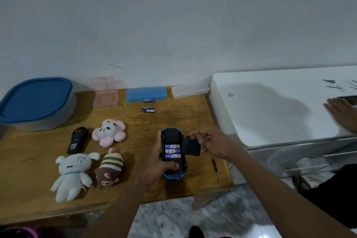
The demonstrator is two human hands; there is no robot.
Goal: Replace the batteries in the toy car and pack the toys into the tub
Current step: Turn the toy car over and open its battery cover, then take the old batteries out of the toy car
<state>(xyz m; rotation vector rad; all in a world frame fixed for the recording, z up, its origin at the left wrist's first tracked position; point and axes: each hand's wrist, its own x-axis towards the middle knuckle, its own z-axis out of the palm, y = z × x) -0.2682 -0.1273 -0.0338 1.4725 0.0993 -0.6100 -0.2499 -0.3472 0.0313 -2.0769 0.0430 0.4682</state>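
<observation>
A blue toy car (pixel 172 175) lies upside down above the wooden table (pixel 181 118), gripped by my left hand (pixel 157 170), thumb on its underside. Its battery bay shows three batteries (pixel 172 151). My right hand (pixel 213 144) pinches the black battery cover (pixel 191 147), swung open to the car's right. Three loose batteries (pixel 148 109) lie near the back. A grey tub with a blue lid (pixel 36 100) stands at the back left. A pink flower plush (pixel 109 132), a white dog plush (pixel 72 175) and a striped brown plush (pixel 110 168) lie left of the car, beside a black remote (pixel 77 139).
A screwdriver (pixel 216 170) lies by the table's right edge. A pink case (pixel 105 92), a blue case (pixel 146 93) and a clear case (pixel 190 90) line the back wall. A white cabinet (pixel 270 106) stands to the right, with another person's hand (pixel 342 113) and scissors on it.
</observation>
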